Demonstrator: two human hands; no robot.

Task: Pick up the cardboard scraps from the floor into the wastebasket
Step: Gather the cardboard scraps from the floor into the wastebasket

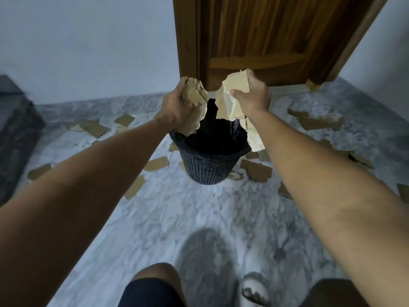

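Your left hand [177,105] and right hand [251,96] are both raised over the wastebasket [208,167], which stands at the centre of the frame on the marbled floor [177,218]. Each hand clutches its own bundle of torn cardboard: the left bundle [194,107] is bunched in curled fingers and its lower edge hangs over the left rim of the basket, while the right bundle [230,100], paler and larger, hangs down past your wrist along the basket's right rim. The two bundles sit just beside each other with a narrow dark gap between them, straight above the basket's black-lined mouth.

Both forearms run in from the lower corners of the frame and converge toward the basket, backs of the hands turned up toward you, thumbs inward.

Loose scraps lie scattered round the basket. A cluster [93,127] lies left of centre, near the wall. Single pieces [156,163] and [135,189] lie left of the basket's base. One piece [256,171] lies just right of the basket. More pieces [318,121] spread toward the right edge. Beyond the basket stands a wooden door [254,41], near its far rim. A dark object [15,134], too blurred to identify, sits at the left edge. The floor between your knee [155,282] and the basket is open.
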